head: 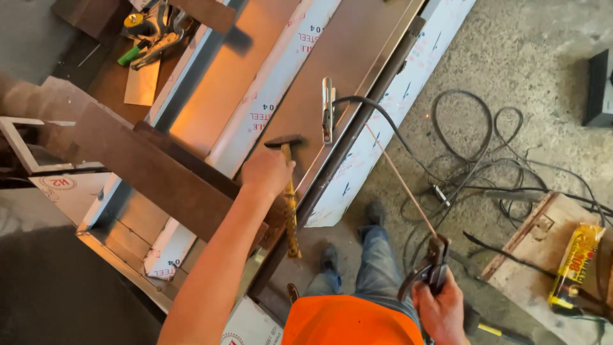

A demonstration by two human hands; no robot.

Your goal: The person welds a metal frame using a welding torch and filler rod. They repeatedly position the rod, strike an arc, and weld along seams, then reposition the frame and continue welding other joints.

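My left hand (267,171) grips a chipping hammer (290,191) near its dark head, which rests on a long stainless steel sheet (332,70). The hammer's yellowish handle runs down past the sheet's edge. My right hand (439,308) holds a black electrode holder (429,271) low on the right. A thin welding rod (399,176) runs from it up to the dark edge of the sheet. A metal ground clamp (327,110) with a black cable lies on the sheet just right of the hammer head.
A brown steel bar (147,167) crosses the bench at left. Hand tools (150,35) lie at top left. Black cables (485,160) coil on the concrete floor. A wooden board (543,249) holds a yellow packet (575,265). My shoes (329,259) stand below the bench.
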